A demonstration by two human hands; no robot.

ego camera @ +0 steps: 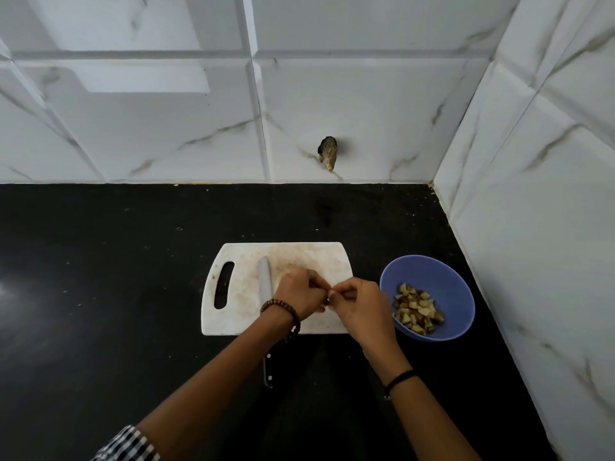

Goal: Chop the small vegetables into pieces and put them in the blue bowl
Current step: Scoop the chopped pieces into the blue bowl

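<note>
A white cutting board point(239, 294) lies on the black counter. Over its right half my left hand point(299, 292) and my right hand point(357, 302) meet, fingers curled. Between their fingertips they pinch a small pale vegetable piece point(331, 295), mostly hidden. A knife point(265, 277) lies on the board left of my left hand, blade pointing away, its dark handle point(268, 371) sticking out over the counter under my left forearm. The blue bowl point(432, 277) stands right of the board and holds several chopped brown and pale pieces point(417, 309).
The black counter point(100, 277) stretches to the left and behind the board. White marble tiles form the back wall and the right wall, which meet in a corner behind the bowl. A dark hole point(328, 153) shows in the back wall.
</note>
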